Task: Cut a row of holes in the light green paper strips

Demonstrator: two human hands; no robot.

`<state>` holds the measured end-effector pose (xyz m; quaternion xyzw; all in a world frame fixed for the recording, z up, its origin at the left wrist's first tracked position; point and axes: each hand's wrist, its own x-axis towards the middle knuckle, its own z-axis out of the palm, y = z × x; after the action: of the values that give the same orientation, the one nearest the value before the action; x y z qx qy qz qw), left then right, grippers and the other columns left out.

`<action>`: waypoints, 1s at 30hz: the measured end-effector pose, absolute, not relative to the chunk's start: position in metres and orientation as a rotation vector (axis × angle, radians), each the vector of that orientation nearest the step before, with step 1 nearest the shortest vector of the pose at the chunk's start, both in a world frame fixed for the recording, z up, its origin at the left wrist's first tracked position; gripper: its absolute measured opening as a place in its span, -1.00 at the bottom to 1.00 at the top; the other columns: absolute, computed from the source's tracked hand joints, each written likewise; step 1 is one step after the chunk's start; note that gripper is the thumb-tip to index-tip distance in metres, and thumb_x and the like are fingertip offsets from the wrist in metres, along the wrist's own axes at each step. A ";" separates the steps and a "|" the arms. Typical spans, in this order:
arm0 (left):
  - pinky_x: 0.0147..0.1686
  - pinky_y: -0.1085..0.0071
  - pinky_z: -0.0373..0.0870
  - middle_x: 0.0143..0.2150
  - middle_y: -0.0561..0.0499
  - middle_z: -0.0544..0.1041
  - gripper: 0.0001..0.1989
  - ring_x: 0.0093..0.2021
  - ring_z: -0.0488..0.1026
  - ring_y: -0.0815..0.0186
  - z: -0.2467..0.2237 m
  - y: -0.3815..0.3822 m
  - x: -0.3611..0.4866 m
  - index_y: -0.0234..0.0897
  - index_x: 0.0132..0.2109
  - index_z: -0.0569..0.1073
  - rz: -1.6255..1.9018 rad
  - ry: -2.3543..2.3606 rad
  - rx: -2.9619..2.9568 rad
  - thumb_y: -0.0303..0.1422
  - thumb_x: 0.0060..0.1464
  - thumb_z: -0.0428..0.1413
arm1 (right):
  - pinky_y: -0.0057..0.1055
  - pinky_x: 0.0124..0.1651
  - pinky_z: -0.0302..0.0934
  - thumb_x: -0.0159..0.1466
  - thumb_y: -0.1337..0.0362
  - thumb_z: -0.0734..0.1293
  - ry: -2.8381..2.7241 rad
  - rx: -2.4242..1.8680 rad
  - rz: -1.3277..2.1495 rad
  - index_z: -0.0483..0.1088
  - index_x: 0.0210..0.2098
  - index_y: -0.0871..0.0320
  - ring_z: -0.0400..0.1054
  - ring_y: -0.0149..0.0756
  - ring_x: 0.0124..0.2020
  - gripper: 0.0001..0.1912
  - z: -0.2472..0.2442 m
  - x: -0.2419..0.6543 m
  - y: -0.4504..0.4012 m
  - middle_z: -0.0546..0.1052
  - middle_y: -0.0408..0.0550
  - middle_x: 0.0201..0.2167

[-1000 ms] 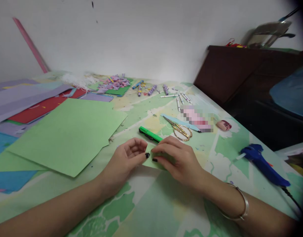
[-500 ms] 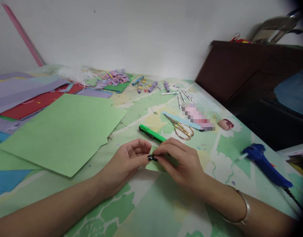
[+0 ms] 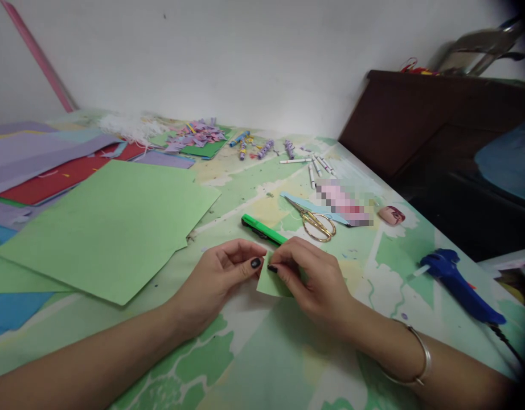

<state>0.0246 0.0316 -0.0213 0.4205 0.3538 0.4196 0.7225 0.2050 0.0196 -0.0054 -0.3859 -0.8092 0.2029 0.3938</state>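
Note:
My right hand [image 3: 316, 273] pinches a small piece of light green paper [image 3: 271, 285] between thumb and fingers, and covers its right part. At the paper's left edge, my left hand [image 3: 228, 273] has its thumb and forefinger closed on the rim. Just beyond the hands lies a green utility knife [image 3: 262, 229], its near end hidden behind my right hand. Gold-handled scissors [image 3: 316, 222] rest farther back, partly over a light blue strip [image 3: 303, 204]. A large light green sheet [image 3: 113, 228] lies to the left of my left hand.
A blue glue gun [image 3: 463, 287] with a cord lies at right, near a painted stone [image 3: 392, 214]. Markers [image 3: 317, 166] and purple rolled pieces [image 3: 266, 149] lie toward the wall. Paper scraps [image 3: 198, 135], white shreds [image 3: 132, 130] and coloured sheets [image 3: 53, 165] cover the back left.
My left thumb has drawn back left from over the small paper, so more of it shows. My right hand still pinches it, with its fingers slightly shifted.

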 end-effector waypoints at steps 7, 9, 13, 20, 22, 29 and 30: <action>-0.12 0.33 0.36 -0.19 -0.04 0.52 -0.75 -0.17 0.46 0.26 -0.011 0.028 0.027 -0.25 -0.14 0.44 0.843 0.763 1.184 -0.28 0.02 0.21 | -0.56 -0.53 0.10 0.25 0.31 0.32 -1.408 -0.887 1.594 0.33 -0.36 0.18 0.17 -0.53 -0.59 -0.92 0.007 0.204 0.017 0.32 -0.24 -0.59; -0.16 0.35 0.38 -0.24 -0.02 0.51 -0.76 -0.20 0.46 0.27 -0.005 0.025 0.027 -0.25 -0.20 0.44 0.871 0.762 1.215 -0.25 -0.01 0.22 | -0.58 -0.54 0.14 0.22 0.30 0.36 -1.246 -0.802 1.727 0.34 -0.36 0.18 0.20 -0.54 -0.61 -0.90 0.009 0.203 0.015 0.35 -0.24 -0.60; -0.25 0.47 0.37 -0.31 0.07 0.47 -0.76 -0.27 0.43 0.37 0.000 0.019 0.029 -0.22 -0.24 0.41 0.927 0.770 1.198 -0.29 -0.05 0.26 | -0.61 -0.56 0.18 0.13 0.35 0.41 -1.009 -0.754 1.854 0.35 -0.38 0.19 0.26 -0.54 -0.60 -0.87 0.009 0.200 0.012 0.41 -0.21 -0.54; -0.43 0.59 0.28 -0.44 0.11 0.42 -0.86 -0.41 0.36 0.45 0.007 0.016 0.032 -0.28 -0.34 0.43 0.926 0.763 1.086 -0.38 -0.04 0.25 | -0.64 -0.56 0.17 0.08 0.43 0.42 -0.939 -0.732 1.910 0.35 -0.40 0.19 0.26 -0.57 -0.62 -0.85 0.008 0.197 0.011 0.41 -0.25 -0.59; -0.46 0.58 0.26 -0.47 0.10 0.43 -0.89 -0.44 0.35 0.46 0.009 0.016 0.032 -0.29 -0.37 0.45 0.913 0.763 1.075 -0.38 -0.03 0.24 | -0.64 -0.55 0.17 0.07 0.41 0.43 -0.939 -0.742 1.912 0.35 -0.42 0.20 0.28 -0.57 -0.62 -0.84 0.007 0.196 0.011 0.41 -0.24 -0.59; -0.44 0.59 0.25 -0.46 0.11 0.45 -0.92 -0.44 0.35 0.47 0.005 0.012 0.031 -0.24 -0.38 0.50 0.856 0.704 1.002 -0.35 0.00 0.23 | -0.63 -0.56 0.19 0.08 0.37 0.46 -0.972 -0.761 1.907 0.34 -0.44 0.20 0.29 -0.55 -0.62 -0.82 0.004 0.196 0.012 0.43 -0.23 -0.59; -0.43 0.59 0.26 -0.45 0.11 0.46 -0.93 -0.43 0.35 0.47 0.004 0.012 0.031 -0.24 -0.37 0.50 0.849 0.698 0.989 -0.35 0.01 0.23 | -0.63 -0.57 0.19 0.08 0.38 0.46 -0.972 -0.758 1.902 0.33 -0.44 0.19 0.28 -0.56 -0.62 -0.82 0.004 0.196 0.012 0.42 -0.24 -0.59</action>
<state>0.0309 0.0116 0.0039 0.4508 0.3178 0.3870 0.7389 0.1959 0.0120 0.0035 -0.3029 -0.3885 0.7602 0.4236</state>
